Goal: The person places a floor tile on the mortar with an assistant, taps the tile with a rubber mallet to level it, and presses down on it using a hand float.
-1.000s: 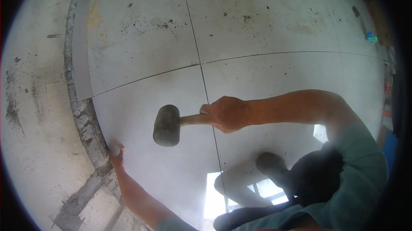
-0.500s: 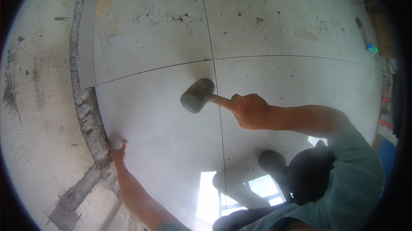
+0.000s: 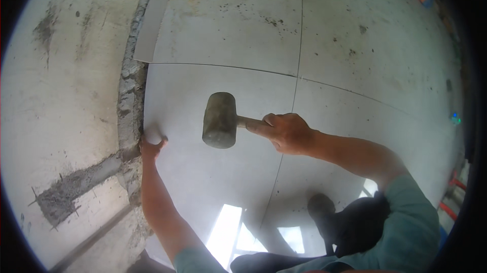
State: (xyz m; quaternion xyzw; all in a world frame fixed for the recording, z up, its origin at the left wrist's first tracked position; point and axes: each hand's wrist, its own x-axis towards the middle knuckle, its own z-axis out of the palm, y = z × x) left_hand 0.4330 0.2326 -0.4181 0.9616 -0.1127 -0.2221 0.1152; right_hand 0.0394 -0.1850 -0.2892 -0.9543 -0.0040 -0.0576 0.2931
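Right hand (image 3: 290,133) grasps the dark-grey, barrel-headed mallet (image 3: 219,121) above the glossy pale-grey floor tile (image 3: 205,169); left hand (image 3: 151,148) is at its left edge, grip unclear to me. Skewed blows could chip it.

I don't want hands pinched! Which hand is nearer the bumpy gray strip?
Left. The left hand is at the left edge of the floor tile, beside the bumpy gray strip. The right hand is farther off, to the strip's right, gripping the rubber mallet.

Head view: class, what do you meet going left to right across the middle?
Stained whitish surface, rough grey cement-like strip, left hand, dark grey cylindrical mallet head, right hand, small blue-green light.
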